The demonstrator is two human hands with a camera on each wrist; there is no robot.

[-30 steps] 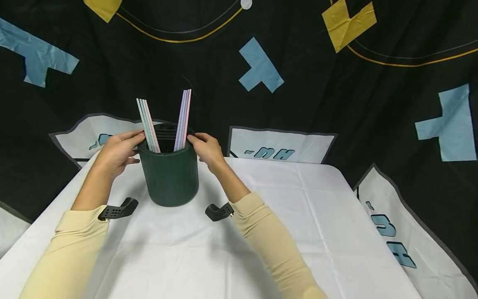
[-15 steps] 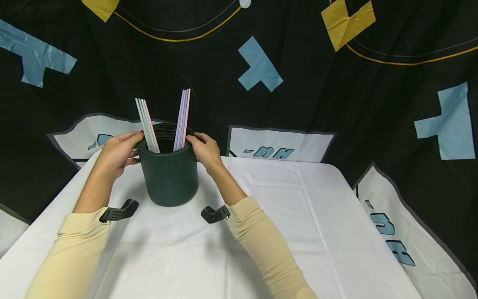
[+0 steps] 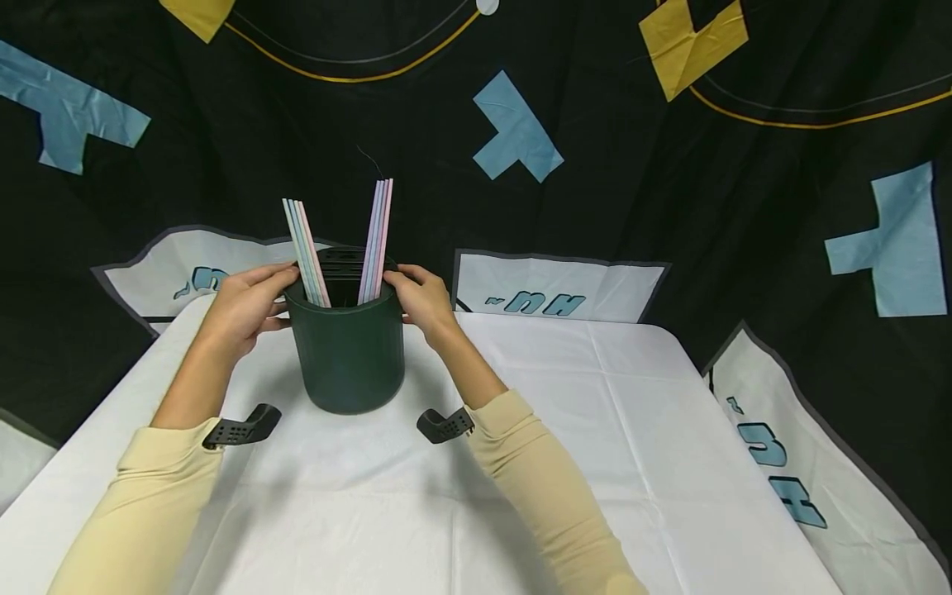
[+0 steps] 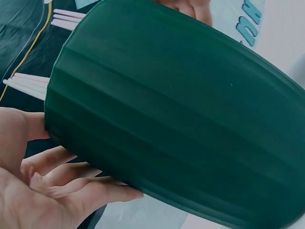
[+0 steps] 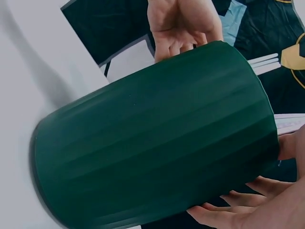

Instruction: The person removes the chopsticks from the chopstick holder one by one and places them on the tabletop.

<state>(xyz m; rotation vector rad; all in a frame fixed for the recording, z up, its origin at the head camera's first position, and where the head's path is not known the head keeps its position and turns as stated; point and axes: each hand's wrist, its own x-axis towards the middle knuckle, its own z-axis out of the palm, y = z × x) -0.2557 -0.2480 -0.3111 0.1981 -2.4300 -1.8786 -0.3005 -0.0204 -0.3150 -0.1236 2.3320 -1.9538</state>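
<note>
A dark green utensil holder (image 3: 349,359), round and deep, stands upright near the back of the white table. Two bundles of slim pastel sticks rise from it, like chopsticks: a left bundle (image 3: 307,252) and a taller right bundle (image 3: 378,240). Behind them shows a black slotted piece (image 3: 342,264) at the mouth. My left hand (image 3: 249,307) grips the left rim, thumb at the top; in the left wrist view its fingers (image 4: 102,191) lie along the outer wall. My right hand (image 3: 424,304) grips the opposite side likewise, with its fingers (image 5: 228,212) against the wall.
A white cloth covers the table (image 3: 521,463), whose rounded right corner and slanted left edge show. A black curtain (image 3: 416,124) with blue and yellow shapes hangs close behind. A black strap mount (image 3: 241,427) sits at the left wrist, another mount (image 3: 445,426) at the right.
Over the last half second the utensil holder has shifted slightly to the right, with the sticks in it. Both hands have moved along with it and keep their grip on the rim.
</note>
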